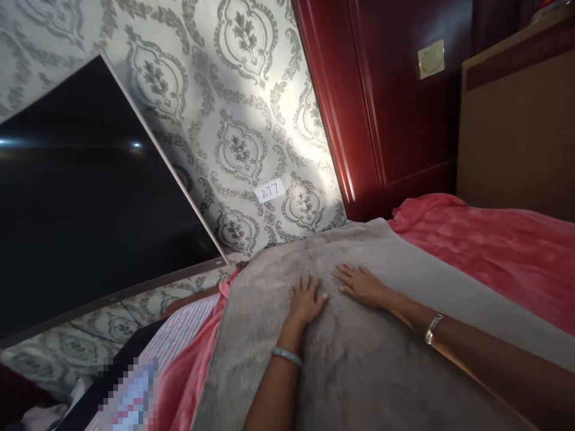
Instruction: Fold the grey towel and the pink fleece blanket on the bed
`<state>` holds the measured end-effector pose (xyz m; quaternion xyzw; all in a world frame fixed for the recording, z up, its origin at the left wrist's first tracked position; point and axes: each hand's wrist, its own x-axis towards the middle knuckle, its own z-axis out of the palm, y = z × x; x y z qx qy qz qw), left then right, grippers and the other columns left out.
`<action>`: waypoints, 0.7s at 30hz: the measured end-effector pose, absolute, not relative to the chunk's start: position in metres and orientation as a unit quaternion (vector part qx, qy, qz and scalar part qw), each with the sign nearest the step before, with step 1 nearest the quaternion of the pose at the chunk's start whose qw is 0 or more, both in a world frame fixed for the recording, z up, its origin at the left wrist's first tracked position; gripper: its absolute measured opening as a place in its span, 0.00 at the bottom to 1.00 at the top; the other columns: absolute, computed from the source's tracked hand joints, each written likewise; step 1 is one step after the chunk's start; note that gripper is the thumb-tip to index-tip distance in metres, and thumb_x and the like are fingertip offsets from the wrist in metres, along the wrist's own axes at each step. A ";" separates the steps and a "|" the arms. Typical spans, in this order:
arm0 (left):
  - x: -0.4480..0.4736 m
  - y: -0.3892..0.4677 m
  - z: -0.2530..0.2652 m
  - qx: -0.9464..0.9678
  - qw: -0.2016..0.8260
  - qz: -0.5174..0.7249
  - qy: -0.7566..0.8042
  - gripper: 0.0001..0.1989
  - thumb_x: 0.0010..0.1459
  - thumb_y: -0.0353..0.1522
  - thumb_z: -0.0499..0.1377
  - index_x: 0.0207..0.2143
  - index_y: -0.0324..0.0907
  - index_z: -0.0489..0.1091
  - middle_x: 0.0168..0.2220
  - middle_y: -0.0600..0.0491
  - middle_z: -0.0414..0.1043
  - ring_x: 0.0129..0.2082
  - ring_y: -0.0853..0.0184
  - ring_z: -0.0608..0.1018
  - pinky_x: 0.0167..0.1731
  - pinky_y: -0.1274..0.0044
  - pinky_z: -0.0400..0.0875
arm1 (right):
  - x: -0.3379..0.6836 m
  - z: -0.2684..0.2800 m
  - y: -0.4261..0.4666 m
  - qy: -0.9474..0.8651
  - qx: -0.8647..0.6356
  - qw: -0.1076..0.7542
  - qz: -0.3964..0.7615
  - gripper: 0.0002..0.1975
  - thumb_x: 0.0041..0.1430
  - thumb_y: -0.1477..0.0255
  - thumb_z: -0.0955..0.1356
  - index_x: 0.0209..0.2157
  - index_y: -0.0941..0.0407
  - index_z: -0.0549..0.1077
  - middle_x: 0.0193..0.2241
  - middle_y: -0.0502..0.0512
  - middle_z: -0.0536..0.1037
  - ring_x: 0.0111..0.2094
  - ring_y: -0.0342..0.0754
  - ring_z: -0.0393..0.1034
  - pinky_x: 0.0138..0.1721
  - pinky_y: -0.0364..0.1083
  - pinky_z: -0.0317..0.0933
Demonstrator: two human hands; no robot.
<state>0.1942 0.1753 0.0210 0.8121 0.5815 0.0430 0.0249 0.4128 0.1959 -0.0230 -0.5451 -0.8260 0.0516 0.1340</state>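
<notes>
A wide, grey-brown plush blanket [359, 359] is lying over the middle of the stripe-covered bed [188, 323], stretching up to its far edge. The left hand [306, 302] and the right hand [363, 286] are resting on it near that far edge, side by side but apart, fingers spread wide, gripping nothing.

Uneven pressure from the palms could be dragging the soft pile into creases, since nothing visible is pinning the cloth down. Soft pinkish-red plush bedding [498, 239] is showing beyond the blanket's right edge and bunching along the bed's left edge; those folds could be raising ridges underneath. A hard pull leftward could be sending the blanket over the left edge, toward the large, flat black screen [99, 209] standing beyond it.

Counting up, two hands are showing, each arm wearing one bracelet: a pale grey-green bangle [286, 357] on the left, a shiny silver-coloured band [433, 329] on the right. One grey-brown blanket is lying in view; whether the pinkish-red bedding is one piece or two, I cannot tell. One screen, one white paper slip [269, 190] reading 277 and one brown cardboard box [516, 131] are also showing.
</notes>
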 end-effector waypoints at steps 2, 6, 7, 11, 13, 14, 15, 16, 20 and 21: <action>0.199 0.177 0.004 0.816 0.023 0.038 0.577 0.32 0.68 0.49 0.47 0.71 0.50 0.55 0.74 0.49 0.46 0.73 0.45 0.48 0.67 0.47 0.46 | 0.419 -0.028 0.214 -0.829 -0.542 0.128 0.056 0.32 0.67 0.53 0.55 0.69 0.47 0.60 0.71 0.55 0.51 0.71 0.57 0.45 0.68 0.65 0.44; 0.196 0.175 -0.010 0.816 0.027 0.050 0.575 0.33 0.68 0.50 0.45 0.71 0.51 0.55 0.74 0.51 0.46 0.73 0.44 0.47 0.68 0.46 0.43 | 0.471 -0.032 0.248 -0.800 -0.585 0.118 0.057 0.33 0.66 0.53 0.56 0.69 0.47 0.61 0.70 0.54 0.53 0.70 0.59 0.47 0.67 0.66 0.44; 0.195 0.175 -0.010 0.816 0.031 0.050 0.575 0.33 0.68 0.51 0.45 0.71 0.51 0.55 0.74 0.52 0.45 0.73 0.44 0.47 0.68 0.46 0.43 | 0.490 -0.031 0.253 -0.783 -0.609 0.116 0.056 0.33 0.66 0.53 0.55 0.69 0.49 0.62 0.70 0.56 0.53 0.70 0.60 0.47 0.67 0.67 0.45; 0.195 0.178 -0.007 0.818 0.047 0.051 0.571 0.34 0.67 0.51 0.45 0.71 0.51 0.54 0.74 0.52 0.45 0.73 0.45 0.46 0.68 0.46 0.41 | 0.563 -0.028 0.259 -0.703 -0.699 0.124 0.042 0.36 0.68 0.55 0.52 0.69 0.59 0.61 0.69 0.66 0.53 0.69 0.68 0.49 0.64 0.71 0.47; 0.196 0.178 -0.007 0.818 0.053 0.054 0.570 0.34 0.67 0.51 0.45 0.71 0.51 0.54 0.74 0.51 0.45 0.73 0.45 0.46 0.68 0.46 0.41 | 0.584 -0.027 0.257 -0.688 -0.714 0.128 0.028 0.36 0.68 0.53 0.52 0.68 0.59 0.63 0.68 0.67 0.57 0.67 0.69 0.52 0.63 0.70 0.50; 0.196 0.178 -0.007 0.817 0.055 0.056 0.571 0.34 0.67 0.51 0.45 0.71 0.51 0.54 0.74 0.51 0.46 0.73 0.45 0.46 0.68 0.46 0.41 | 0.586 -0.026 0.257 -0.683 -0.718 0.129 0.017 0.36 0.68 0.53 0.52 0.66 0.59 0.66 0.66 0.69 0.60 0.66 0.71 0.54 0.60 0.70 0.52; 0.197 0.177 -0.007 0.816 0.057 0.058 0.572 0.34 0.67 0.52 0.45 0.71 0.51 0.55 0.74 0.51 0.46 0.73 0.44 0.47 0.68 0.46 0.41 | 0.583 -0.026 0.258 -0.682 -0.720 0.128 0.006 0.36 0.68 0.53 0.52 0.63 0.60 0.70 0.64 0.71 0.63 0.65 0.72 0.56 0.58 0.71 0.53; 0.197 0.176 -0.007 0.816 0.059 0.061 0.572 0.34 0.67 0.52 0.45 0.71 0.51 0.55 0.74 0.51 0.46 0.73 0.44 0.47 0.68 0.46 0.41 | 0.574 -0.026 0.259 -0.683 -0.719 0.129 -0.005 0.35 0.67 0.53 0.53 0.60 0.61 0.73 0.62 0.72 0.67 0.64 0.74 0.57 0.56 0.72 0.54; 0.197 0.170 -0.008 0.818 0.071 0.067 0.566 0.35 0.66 0.54 0.44 0.71 0.52 0.54 0.74 0.51 0.46 0.73 0.44 0.46 0.68 0.45 0.40 | 0.496 -0.037 0.250 -0.756 -0.640 0.138 -0.006 0.34 0.67 0.53 0.53 0.63 0.55 0.71 0.65 0.66 0.63 0.68 0.70 0.51 0.61 0.71 0.50; 0.197 0.168 -0.008 0.819 0.072 0.068 0.565 0.35 0.66 0.55 0.44 0.71 0.53 0.54 0.74 0.52 0.45 0.73 0.45 0.46 0.68 0.45 0.40 | 0.475 -0.041 0.243 -0.778 -0.613 0.137 0.003 0.34 0.66 0.53 0.53 0.66 0.53 0.67 0.68 0.62 0.59 0.69 0.68 0.49 0.62 0.71 0.49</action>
